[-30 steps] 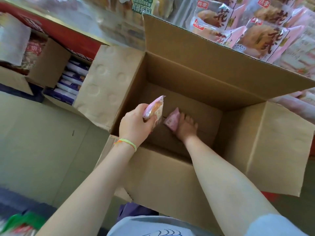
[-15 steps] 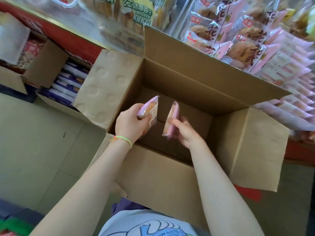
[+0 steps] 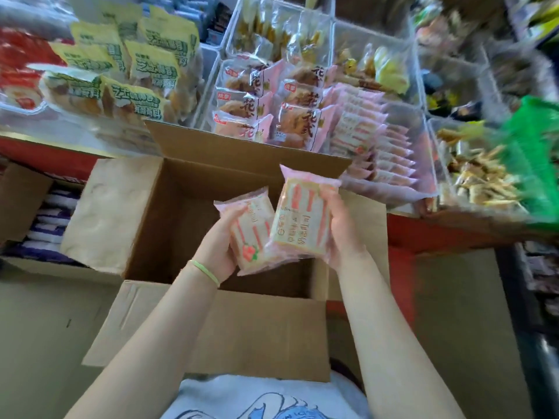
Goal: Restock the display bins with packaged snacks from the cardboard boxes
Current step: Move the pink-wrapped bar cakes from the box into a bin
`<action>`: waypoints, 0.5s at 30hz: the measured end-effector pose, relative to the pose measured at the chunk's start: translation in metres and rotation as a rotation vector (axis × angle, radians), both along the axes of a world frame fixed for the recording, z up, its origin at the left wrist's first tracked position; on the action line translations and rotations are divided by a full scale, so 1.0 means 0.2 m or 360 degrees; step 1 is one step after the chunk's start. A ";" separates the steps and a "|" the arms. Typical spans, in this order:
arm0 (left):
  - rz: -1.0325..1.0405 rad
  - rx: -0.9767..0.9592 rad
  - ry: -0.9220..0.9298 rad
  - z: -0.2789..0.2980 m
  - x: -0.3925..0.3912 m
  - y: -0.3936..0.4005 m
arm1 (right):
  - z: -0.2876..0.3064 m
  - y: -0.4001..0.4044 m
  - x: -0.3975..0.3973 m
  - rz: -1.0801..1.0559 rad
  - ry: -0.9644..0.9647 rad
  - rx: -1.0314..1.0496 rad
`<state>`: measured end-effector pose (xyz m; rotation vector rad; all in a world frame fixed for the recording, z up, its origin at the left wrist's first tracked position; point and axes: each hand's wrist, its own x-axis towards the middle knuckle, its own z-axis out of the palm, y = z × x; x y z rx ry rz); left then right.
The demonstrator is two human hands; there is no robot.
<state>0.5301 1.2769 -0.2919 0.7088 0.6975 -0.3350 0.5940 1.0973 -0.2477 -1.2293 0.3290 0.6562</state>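
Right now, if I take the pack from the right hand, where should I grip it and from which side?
Pinch the top seal of the right pack, coming from above on the bin side. The right hand covers its right edge, the left pack overlaps its lower left corner, but the flat crimped top stands free over the box.

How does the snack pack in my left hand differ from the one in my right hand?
The left pack sits lower and shows a strawberry picture at its bottom; the right pack is held higher, overlaps the left pack's edge and shows lines of print. Both are pink, striped, sealed, and held above the open cardboard box.
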 end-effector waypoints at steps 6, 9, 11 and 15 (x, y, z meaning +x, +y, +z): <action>-0.0213 -0.0330 -0.0222 0.09 0.15 -0.36 | 0.01 -0.30 0.07 -0.0542 -0.0231 -0.0009; -0.0298 -0.0132 -0.0364 0.09 0.22 -0.50 | -0.02 -0.49 0.10 -0.0400 -0.0164 0.0027; -0.0293 0.0035 -0.0384 0.10 0.27 -0.58 | -0.03 -0.63 0.13 -0.0155 -0.0157 -0.0102; -0.0442 0.0262 -0.0369 0.11 0.36 -0.69 | -0.03 -0.86 0.21 0.0213 -0.0207 -0.0396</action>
